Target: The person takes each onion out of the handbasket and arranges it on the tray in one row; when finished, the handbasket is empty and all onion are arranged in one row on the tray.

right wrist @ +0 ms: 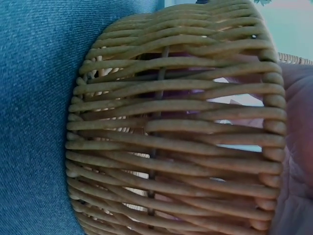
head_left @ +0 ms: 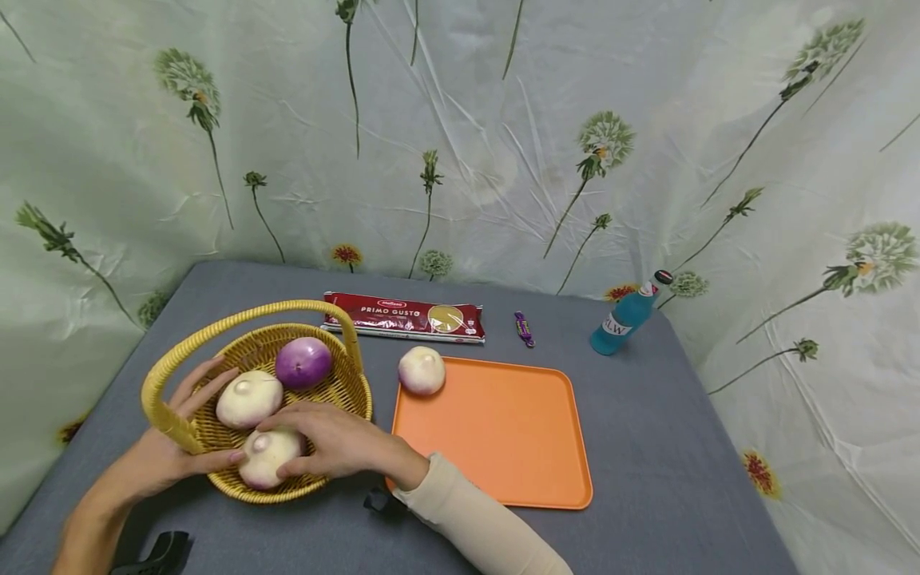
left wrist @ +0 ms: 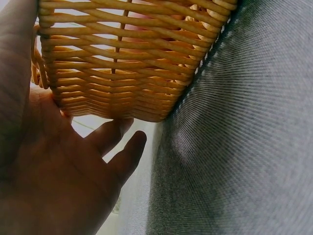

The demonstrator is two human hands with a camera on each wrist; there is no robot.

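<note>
In the head view, my right hand (head_left: 336, 438) reaches over the near rim of a wicker basket (head_left: 345, 391) and grips a white-and-purple turnip (head_left: 264, 467) inside it, thumb at its side and fingers over the top. My left hand (head_left: 161, 451) lies across the basket's left rim with its fingers spread; the thumb tip touches that same turnip. A second pale turnip (head_left: 247, 401) sits close by these fingers, and a purple one (head_left: 303, 363) lies at the back. From the left wrist, two fingers (left wrist: 128, 152) show outside the basket wall.
Right of the basket is an orange tray (head_left: 503, 431) with another turnip (head_left: 422, 370) on its far left corner. Behind lie a red pasta packet (head_left: 410, 318) and a purple-wrapped candy (head_left: 524, 328). A blue bottle (head_left: 624, 321) stands tilted in view at the back right.
</note>
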